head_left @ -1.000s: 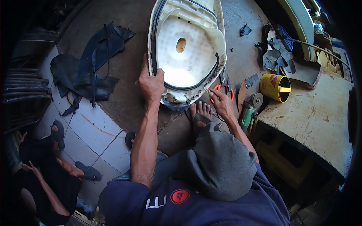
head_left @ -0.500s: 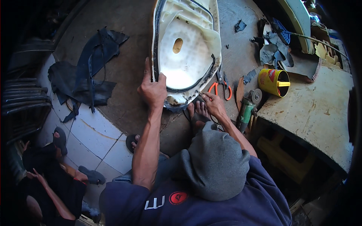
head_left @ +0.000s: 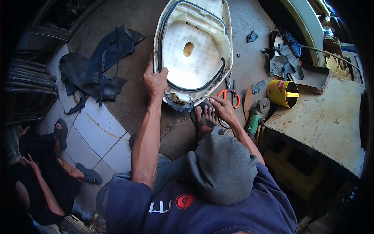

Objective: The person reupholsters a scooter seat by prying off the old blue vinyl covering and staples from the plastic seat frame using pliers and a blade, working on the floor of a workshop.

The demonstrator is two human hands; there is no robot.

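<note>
An upturned motorcycle seat base [head_left: 179, 64] of white plastic lies in front of me, its narrow end toward the far edge of view. A black rubber seal [head_left: 160, 46] runs round its inner recess, and dark ragged cover material [head_left: 179, 106] hangs at the near rim. My left hand [head_left: 155, 82] grips the left edge, thumb on top and fingers below. At the near right rim my right hand [head_left: 224, 110] is closed in a pinch on a thin, light metal tip [head_left: 207, 97]; the rest of that thing is hidden. My bare foot in a sandal [head_left: 205, 116] is just below the rim.
Orange-handled scissors [head_left: 236, 97] and a green angle grinder [head_left: 254, 119] lie right of my right hand. A yellow can [head_left: 281, 94] stands beside a worn board [head_left: 323, 121]. Dark cover scraps [head_left: 93, 72] lie at left. Another person [head_left: 46, 171] sits lower left.
The seat base has shifted and tilted, so its recess and far end show more fully. Both hands stay at the rim, the right one still pinching at the near right.
</note>
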